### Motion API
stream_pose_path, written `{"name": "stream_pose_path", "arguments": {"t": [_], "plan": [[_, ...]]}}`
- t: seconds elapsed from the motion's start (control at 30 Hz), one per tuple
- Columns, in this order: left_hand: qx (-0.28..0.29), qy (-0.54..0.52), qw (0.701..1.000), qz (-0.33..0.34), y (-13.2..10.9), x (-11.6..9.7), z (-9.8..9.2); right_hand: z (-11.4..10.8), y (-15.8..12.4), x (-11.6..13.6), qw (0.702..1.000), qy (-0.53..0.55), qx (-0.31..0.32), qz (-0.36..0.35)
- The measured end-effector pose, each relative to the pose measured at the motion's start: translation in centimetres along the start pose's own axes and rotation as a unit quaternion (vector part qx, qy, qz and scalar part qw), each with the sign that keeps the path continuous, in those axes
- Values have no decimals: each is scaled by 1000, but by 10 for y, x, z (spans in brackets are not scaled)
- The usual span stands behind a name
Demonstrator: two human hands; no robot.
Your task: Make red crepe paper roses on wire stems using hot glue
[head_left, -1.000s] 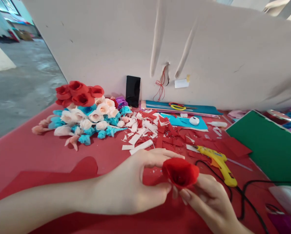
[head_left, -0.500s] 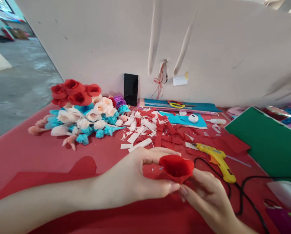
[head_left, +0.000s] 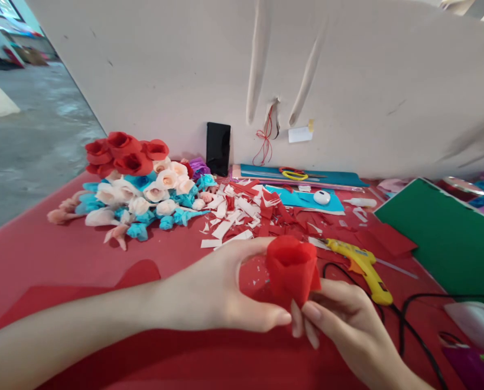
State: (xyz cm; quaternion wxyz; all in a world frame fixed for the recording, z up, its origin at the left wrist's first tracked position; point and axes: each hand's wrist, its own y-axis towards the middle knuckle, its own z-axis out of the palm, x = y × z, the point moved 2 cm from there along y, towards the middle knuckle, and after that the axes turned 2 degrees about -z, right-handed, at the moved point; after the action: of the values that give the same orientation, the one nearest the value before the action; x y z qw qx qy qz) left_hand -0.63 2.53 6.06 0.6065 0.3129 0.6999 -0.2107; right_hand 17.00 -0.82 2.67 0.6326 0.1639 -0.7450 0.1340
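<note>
A red paper flower (head_left: pixel 291 265) with a cupped, open top is upright in front of me. My right hand (head_left: pixel 347 319) pinches its narrow base between thumb and fingers. Around its left side curves my left hand (head_left: pixel 226 287), thumb and forefinger wide apart. The left thumb lies left of the base, and the left fingertips are hidden behind the petals, so I cannot tell whether they touch. To the right lies a yellow glue gun (head_left: pixel 359 265). Beyond the hands is a heap of red and white paper scraps (head_left: pixel 242 208).
Finished paper flowers (head_left: pixel 144 189) in red, white and blue are piled at the left. A phone (head_left: pixel 218 149) leans on the back wall. Scissors (head_left: pixel 294 173) and a white oval case (head_left: pixel 321 197) lie at the back. A green board (head_left: pixel 449 238) and black cord (head_left: pixel 416 330) are right.
The flower has risen slightly and tipped, so more of its outer side shows. My left thumb has come away from its base, while my right hand keeps its pinch there.
</note>
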Motion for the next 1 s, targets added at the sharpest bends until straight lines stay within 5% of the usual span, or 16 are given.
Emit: {"name": "stream_pose_path", "arguments": {"t": [0.13, 0.3, 0.53, 0.67, 0.83, 1.0], "plan": [[-16, 52, 998, 14, 2, 3, -8, -1, 2, -2, 985, 164, 35, 43], [-16, 80, 996, 23, 6, 8, -11, -3, 5, -4, 964, 232, 105, 73], [18, 113, 992, 50, 6, 6, -10, -6, 4, 4, 984, 93, 113, 106], [38, 215, 971, 96, 5, 2, -12, -6, 6, 17, 987, 11, 119, 107], [75, 297, 929, 209, 5, 2, -11, -8, 4, 18, 989, -83, 112, 57], [110, 320, 906, 255, 7, 1, -9, -9, 0, 12, 976, -199, 83, -13]]}}
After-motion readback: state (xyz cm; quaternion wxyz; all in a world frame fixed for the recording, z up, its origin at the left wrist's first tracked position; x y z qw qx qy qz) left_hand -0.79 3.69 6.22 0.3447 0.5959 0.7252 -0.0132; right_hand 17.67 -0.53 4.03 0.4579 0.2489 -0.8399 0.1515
